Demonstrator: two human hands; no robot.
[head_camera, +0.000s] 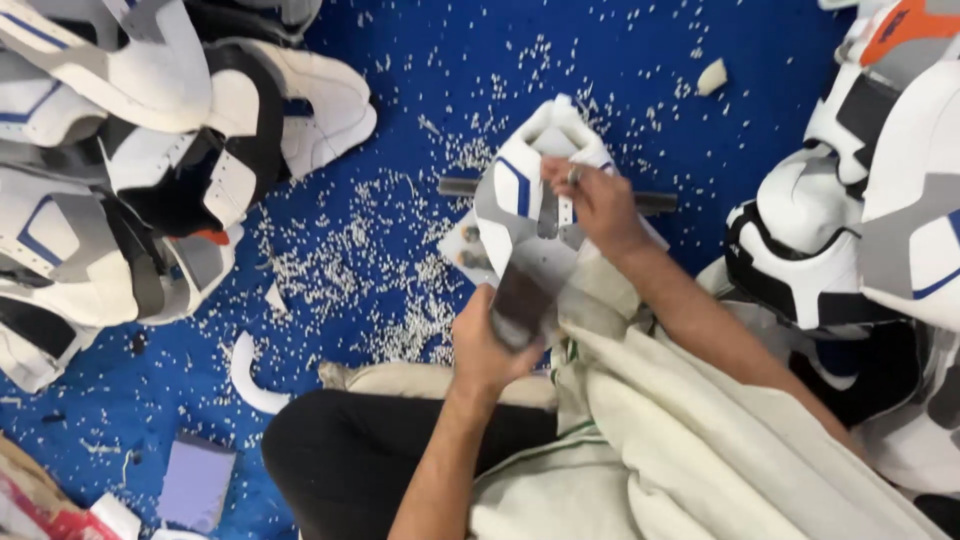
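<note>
Left hand gripping blurred dark tool, right hand pinching white, grey and blue-striped shoe upper, its lower edge hidden.

Pad piles left, more pads right; blue floor between stays passable, just littered with white chips.
</note>
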